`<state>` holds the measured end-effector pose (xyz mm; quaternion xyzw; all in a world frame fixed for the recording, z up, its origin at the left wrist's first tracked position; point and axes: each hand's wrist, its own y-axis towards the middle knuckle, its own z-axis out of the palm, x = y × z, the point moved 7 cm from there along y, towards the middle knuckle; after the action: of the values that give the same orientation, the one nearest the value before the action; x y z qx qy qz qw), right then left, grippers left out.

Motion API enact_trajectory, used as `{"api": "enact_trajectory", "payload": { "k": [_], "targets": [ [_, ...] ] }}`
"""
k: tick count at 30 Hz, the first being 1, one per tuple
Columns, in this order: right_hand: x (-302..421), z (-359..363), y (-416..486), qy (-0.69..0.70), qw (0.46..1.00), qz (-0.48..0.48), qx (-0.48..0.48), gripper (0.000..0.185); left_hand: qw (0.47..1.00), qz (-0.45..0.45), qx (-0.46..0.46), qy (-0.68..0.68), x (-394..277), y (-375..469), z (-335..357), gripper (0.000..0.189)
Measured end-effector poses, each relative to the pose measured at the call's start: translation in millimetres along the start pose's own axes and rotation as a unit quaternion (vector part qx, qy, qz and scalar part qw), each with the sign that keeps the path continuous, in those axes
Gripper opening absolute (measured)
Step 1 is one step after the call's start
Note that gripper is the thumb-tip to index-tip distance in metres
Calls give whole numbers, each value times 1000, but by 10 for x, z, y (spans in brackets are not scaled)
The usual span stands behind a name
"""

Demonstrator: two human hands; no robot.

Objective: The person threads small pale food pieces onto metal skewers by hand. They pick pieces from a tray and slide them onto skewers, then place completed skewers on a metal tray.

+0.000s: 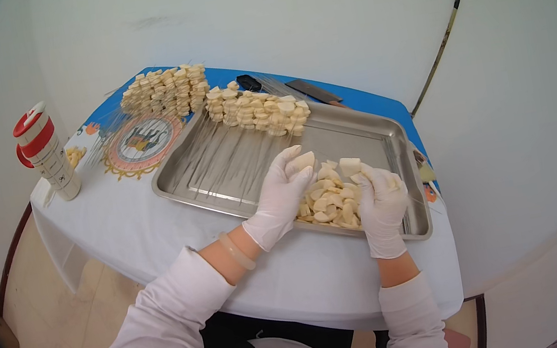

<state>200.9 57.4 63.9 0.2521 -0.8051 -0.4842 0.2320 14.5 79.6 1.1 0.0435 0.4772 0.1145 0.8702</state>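
Note:
My left hand (284, 192), in a white glove, holds a pale cut piece of food (302, 162) between thumb and fingers. To its right, my gloved right hand (383, 198) pinches at another pale piece (350, 165). A thin skewer seems to run back through the right hand, but most of it is hidden. Between and below both hands, a heap of loose pale slices (329, 201) lies in a metal tray (354, 134). Along the tray's far side rest several loaded skewers (258, 111), their bare ends pointing toward me.
More loaded skewers (164, 91) are stacked beyond the tray's left corner. A red-and-white tumbler (51, 155) stands at the table's left edge. Behind the tray lie a cleaver (313, 91) and a black object (249, 83). Walls border the cloth-covered table (116, 221).

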Motion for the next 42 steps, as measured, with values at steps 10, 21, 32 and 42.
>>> {"api": "enact_trajectory", "payload": {
  "k": [10, 21, 32, 42],
  "targets": [
    [3, 79, 28, -1, 997, 40, 72, 14, 999, 1, 6, -34, 55, 70, -97, 36],
    [-45, 116, -11, -14, 997, 37, 67, 16, 990, -86, -6, -108, 94, 69, -112, 34],
    [-15, 51, -2, -44, 998, 34, 35, 17, 962, -169, -26, -215, 190, 104, -218, 28],
    [38, 38, 19, -36, 998, 26, 50, 19, 952, -172, -1, -252, 208, 111, -221, 21]
  ]
}}
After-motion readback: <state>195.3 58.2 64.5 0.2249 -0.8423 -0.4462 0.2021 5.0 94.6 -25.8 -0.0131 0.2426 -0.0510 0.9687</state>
